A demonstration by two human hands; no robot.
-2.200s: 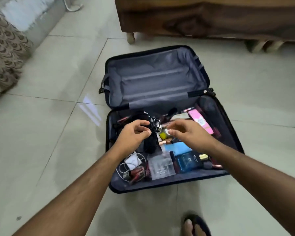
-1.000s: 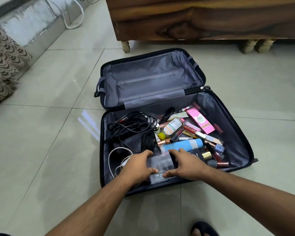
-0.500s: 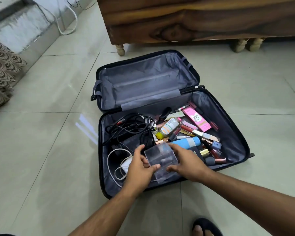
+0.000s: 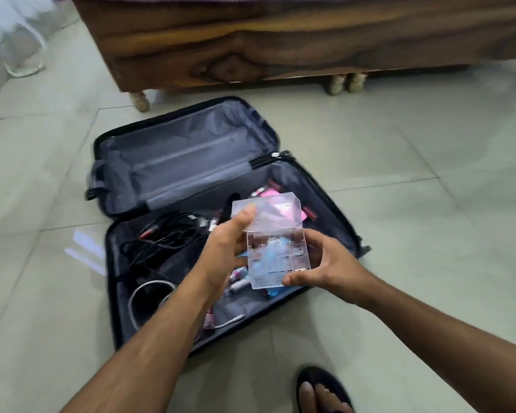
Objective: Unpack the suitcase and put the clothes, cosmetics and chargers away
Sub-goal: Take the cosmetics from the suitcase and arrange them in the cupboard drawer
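Observation:
A dark suitcase (image 4: 119,293) lies open on the tiled floor, its grey-lined lid (image 4: 185,156) flat behind it. Above the lower half I hold a clear plastic compartment box (image 4: 277,257) with its hinged lid (image 4: 268,214) raised. My left hand (image 4: 230,248) grips the box's left side, thumb on the lid. My right hand (image 4: 322,263) cups the box from the right and underneath. Black charger cables (image 4: 161,239) and a white cable (image 4: 149,293) lie in the suitcase's left part. Cosmetics (image 4: 239,281) show under and behind the box, mostly hidden by it.
A wooden bed frame (image 4: 251,49) on short legs stands just behind the suitcase. My foot in a dark sandal (image 4: 322,391) is on the floor at the bottom right. White cables (image 4: 24,64) lie at the far left by the wall.
Both hands have lifted the clear box up out of the suitcase, and its lid has swung open. The view has tilted towards the bed frame.

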